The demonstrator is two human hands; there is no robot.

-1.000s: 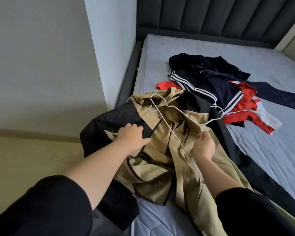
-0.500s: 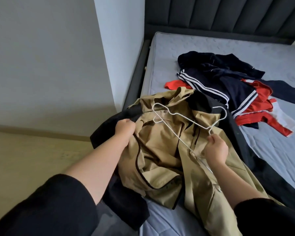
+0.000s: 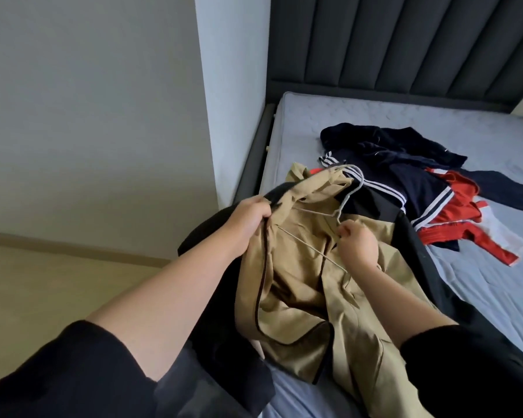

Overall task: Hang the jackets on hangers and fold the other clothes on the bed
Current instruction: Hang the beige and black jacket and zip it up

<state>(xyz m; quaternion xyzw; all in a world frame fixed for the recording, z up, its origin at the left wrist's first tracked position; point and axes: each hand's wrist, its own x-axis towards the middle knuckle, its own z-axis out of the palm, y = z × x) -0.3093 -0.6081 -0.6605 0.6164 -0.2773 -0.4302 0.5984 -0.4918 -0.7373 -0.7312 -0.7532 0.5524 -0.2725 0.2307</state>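
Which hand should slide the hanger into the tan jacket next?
Probably the right hand: it pinches the thin white wire hanger, which lies over the tan jacket with dark piping. The left hand grips the jacket's piped edge, so it is better placed to hold the fabric up.

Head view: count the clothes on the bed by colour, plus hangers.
tan jacket: 1
black garment: 1
navy white-striped pile: at least 1, overlap hides the split
red-and-white garment: 1
wire hanger: 1
Total: at least 5
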